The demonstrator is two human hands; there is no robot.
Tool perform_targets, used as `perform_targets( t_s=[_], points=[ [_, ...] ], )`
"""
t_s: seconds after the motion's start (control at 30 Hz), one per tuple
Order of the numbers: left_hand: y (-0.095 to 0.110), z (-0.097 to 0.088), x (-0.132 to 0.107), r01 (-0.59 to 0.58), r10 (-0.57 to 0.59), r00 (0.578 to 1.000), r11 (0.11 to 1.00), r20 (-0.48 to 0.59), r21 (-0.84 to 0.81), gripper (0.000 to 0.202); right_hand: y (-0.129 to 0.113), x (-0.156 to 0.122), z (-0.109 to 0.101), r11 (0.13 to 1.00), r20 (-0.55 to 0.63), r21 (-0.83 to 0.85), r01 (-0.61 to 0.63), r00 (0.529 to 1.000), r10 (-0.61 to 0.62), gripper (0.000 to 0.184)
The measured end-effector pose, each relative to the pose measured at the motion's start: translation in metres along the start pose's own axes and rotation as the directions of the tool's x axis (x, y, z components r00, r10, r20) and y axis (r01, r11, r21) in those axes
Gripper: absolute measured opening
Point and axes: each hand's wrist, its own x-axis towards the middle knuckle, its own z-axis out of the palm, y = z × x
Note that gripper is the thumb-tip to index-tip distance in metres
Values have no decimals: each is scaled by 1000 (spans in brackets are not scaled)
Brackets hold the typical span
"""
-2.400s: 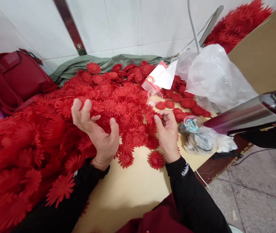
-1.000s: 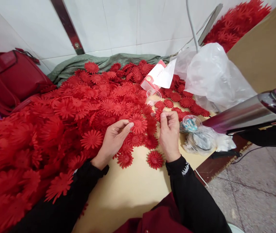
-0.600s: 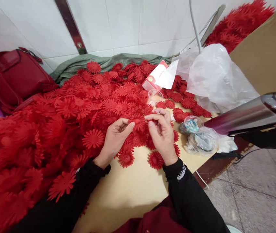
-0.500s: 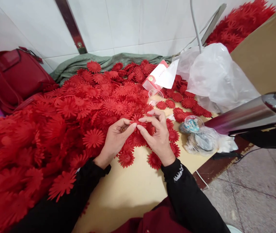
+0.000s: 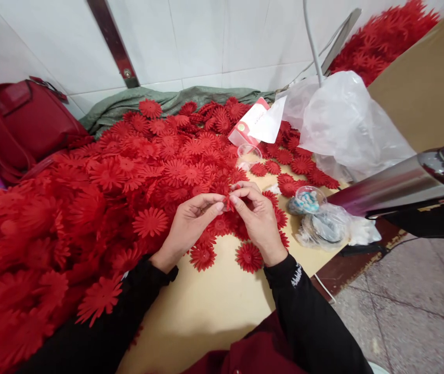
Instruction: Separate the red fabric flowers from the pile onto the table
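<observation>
Between my two hands is a small red flower piece [image 5: 229,203], mostly covered by the fingers. My left hand [image 5: 193,221] pinches its left side between thumb and forefinger. My right hand [image 5: 259,221] pinches the right side, with fingers curled above it. Just below the hands, single red flowers [image 5: 202,255] lie on the pale tabletop [image 5: 222,296], and another red flower [image 5: 249,257] rests under my right wrist. A large heap of red flowers [image 5: 101,187] spreads to the left and behind.
A red handbag [image 5: 30,124] stands at the far left. Behind the heap lie green cloth [image 5: 128,106] and a red-and-white box [image 5: 249,124]. To the right are a clear plastic bag [image 5: 342,119], small tubs [image 5: 308,200] and a shiny metal tube [image 5: 393,179].
My hands have shifted slightly right. The flower between them, spread and facing up before, now appears folded or turned edge-on, and the fingers cover more of it.
</observation>
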Motion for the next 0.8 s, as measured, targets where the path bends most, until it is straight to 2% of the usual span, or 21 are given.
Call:
perform_targets(
  t_s=[0.13, 0.3, 0.43, 0.57, 0.7, 0.8],
  points=[
    [-1, 2, 1, -15, 17, 996, 999, -93, 31, 28, -3, -3, 5, 998, 20, -49, 49, 999, -48, 8],
    [0, -2, 2, -46, 48, 998, 998, -38, 50, 25, -3, -3, 6, 999, 21, -34, 24, 1000, -23, 11],
    [1, -2, 0, -54, 54, 999, 996, -3, 74, 21, 3, -1, 1, 998, -77, 11, -55, 995, 56, 15],
    [2, -1, -1, -64, 66, 997, 996, -34, 58, 18, 6, 0, 0, 998, -172, -57, -40, 985, 30, 18],
    [-1, -4, -1, -41, 41, 999, 999, -26, -13, 18, 12, 3, -3, 998, -388, -35, -49, 921, 31, 23],
    [-4, -4, 0, -6, -3, 998, 987, -57, -164, 20, 15, 5, -6, 997, -447, -46, -62, 894, 34, 25]
  ],
)
